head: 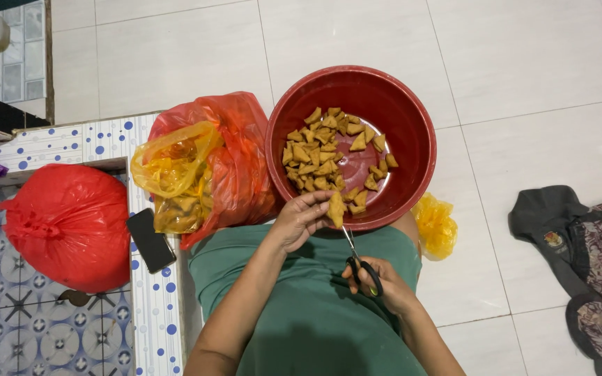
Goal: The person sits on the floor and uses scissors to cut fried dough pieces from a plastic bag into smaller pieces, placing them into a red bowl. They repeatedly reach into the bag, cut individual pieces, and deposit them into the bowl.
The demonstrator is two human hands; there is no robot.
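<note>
Fried tofu piece [336, 207] sits pinched in the left hand [299, 221] fingertips over the red basin [412, 125] rim; it looks light, spongy, probably oily, best held by its edges. The right hand [377, 278] fingers grip black-handled scissors [358, 257], blades touching it

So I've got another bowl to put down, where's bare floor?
Bare white tiles lie beyond the red bowl, and between it and the dark clothes. Left is crowded: bags, phone, red sack.
</note>
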